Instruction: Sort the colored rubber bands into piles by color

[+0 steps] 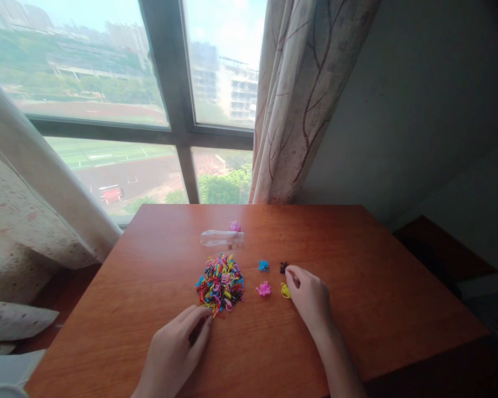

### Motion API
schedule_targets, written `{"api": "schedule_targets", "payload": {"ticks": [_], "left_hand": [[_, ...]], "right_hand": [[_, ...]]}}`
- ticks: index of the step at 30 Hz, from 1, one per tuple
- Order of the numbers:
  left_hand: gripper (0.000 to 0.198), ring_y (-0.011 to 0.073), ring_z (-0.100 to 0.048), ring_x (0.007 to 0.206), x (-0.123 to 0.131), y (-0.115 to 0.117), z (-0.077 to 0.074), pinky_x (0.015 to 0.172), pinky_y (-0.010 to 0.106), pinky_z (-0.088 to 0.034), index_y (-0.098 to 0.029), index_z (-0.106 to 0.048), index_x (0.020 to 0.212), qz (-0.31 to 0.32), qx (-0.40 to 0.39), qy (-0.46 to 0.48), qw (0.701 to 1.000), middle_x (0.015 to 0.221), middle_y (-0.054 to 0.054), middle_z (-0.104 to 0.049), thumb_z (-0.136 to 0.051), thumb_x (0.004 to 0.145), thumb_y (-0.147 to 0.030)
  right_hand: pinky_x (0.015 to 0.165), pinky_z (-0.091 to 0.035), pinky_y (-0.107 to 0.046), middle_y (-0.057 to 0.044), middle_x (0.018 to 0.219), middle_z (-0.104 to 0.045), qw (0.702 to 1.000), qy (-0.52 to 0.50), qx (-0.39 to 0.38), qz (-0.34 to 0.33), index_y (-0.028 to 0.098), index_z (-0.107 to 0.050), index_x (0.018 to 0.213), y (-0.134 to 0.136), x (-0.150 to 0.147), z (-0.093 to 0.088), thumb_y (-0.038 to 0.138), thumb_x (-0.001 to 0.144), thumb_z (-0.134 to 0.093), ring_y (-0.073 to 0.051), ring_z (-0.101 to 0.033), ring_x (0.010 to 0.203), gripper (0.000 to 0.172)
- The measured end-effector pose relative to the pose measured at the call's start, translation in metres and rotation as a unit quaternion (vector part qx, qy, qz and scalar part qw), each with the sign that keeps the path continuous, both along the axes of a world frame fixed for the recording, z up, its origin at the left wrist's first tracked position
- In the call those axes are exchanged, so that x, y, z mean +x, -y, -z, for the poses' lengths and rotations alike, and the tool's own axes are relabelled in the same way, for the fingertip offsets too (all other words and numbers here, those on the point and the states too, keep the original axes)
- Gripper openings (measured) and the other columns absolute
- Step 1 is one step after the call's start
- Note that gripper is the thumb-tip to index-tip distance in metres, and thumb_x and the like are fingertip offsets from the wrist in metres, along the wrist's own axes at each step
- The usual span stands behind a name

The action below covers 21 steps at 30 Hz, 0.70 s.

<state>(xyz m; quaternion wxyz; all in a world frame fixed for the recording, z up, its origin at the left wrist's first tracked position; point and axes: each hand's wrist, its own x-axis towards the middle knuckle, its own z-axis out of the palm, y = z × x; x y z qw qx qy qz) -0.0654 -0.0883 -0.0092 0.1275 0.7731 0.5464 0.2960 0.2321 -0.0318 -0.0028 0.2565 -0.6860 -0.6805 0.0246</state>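
Seems to sort by colour: holds left hand [176,342] at near edge of mixed pile of bands [221,283], right hand [311,296] at black cluster [283,267], beyond yellow cluster [285,291]. Cannot tell either grip, loose or closed; likely calls next for one-colour picks.

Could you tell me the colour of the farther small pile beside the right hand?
The farther small pile is black, as the head view shows.

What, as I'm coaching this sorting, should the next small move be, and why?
Probably the right hand should release anything it pinches onto the black cluster: its fingertips are there, and the blue cluster, pink cluster and yellow cluster are each one colour, unlike the mixed heap of bands.
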Motion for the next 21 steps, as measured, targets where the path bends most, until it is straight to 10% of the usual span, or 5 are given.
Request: {"api": "schedule_targets", "payload": {"ticks": [21], "left_hand": [[0.019,0.0152,-0.072,0.071,0.01,0.001,-0.005,0.057,0.021,-0.051,-0.029,-0.066,0.091,-0.028,0.012,-0.088,0.996,0.086,-0.003,-0.073,-0.048,0.093,-0.033]], "right_hand": [[0.063,-0.034,-0.025,0.002,0.074,-0.066,0.983,-0.086,-0.025,-0.161,0.024,-0.06,0.081,0.073,-0.096,0.015,0.01,0.087,-0.052,-0.015,-0.061,0.07,0.017]]}}
